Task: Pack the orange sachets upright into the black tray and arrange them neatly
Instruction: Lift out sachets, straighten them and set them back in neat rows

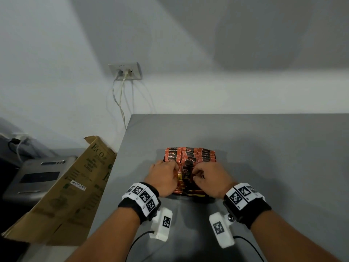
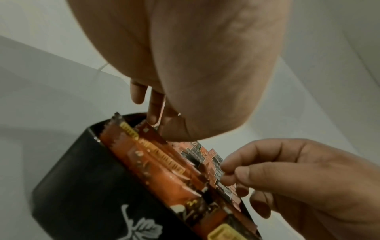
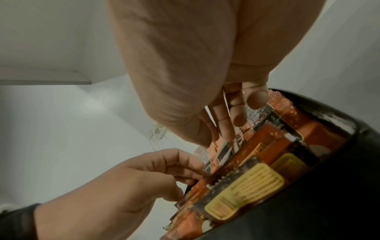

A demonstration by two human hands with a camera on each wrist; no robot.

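The black tray point(image 1: 213, 199) sits on the grey table, packed with rows of upright orange sachets point(image 1: 190, 155). Both hands are over its near half. My left hand point(image 1: 172, 171) curls its fingers down onto the sachets at the left; in the right wrist view its thumb and forefinger point(image 3: 197, 170) pinch a sachet top. My right hand point(image 1: 197, 173) is bent over the right side, and in the left wrist view its thumb and forefinger point(image 2: 232, 172) pinch the serrated tops of sachets point(image 2: 216, 162). The tray's outer wall point(image 2: 82, 186) carries a white leaf print.
A brown cardboard box point(image 1: 75, 190) leans at the table's left edge, with a grey device point(image 1: 37, 178) beyond it. A wall socket with white cables point(image 1: 124, 72) is above the table's far left corner. Grey tabletop point(image 1: 273, 148) stretches right and behind the tray.
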